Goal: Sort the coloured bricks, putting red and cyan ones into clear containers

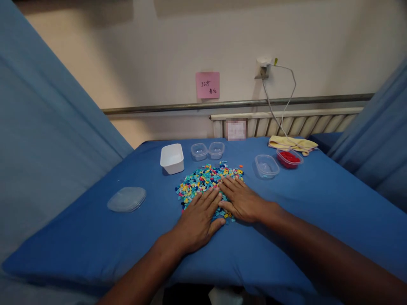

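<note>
A heap of small multicoloured beads lies on the blue cloth-covered table. My left hand rests flat on the near side of the heap, fingers stretched out. My right hand lies flat beside it on the heap's right part, fingers spread. Neither hand holds anything that I can see. Behind the heap stand a white square tub and two small clear tubs.
A clear empty tub and a clear tub of red beads sit at the right. A clear lid lies at the left. A yellow cloth and a cable are at the back. Blue curtains hang on both sides.
</note>
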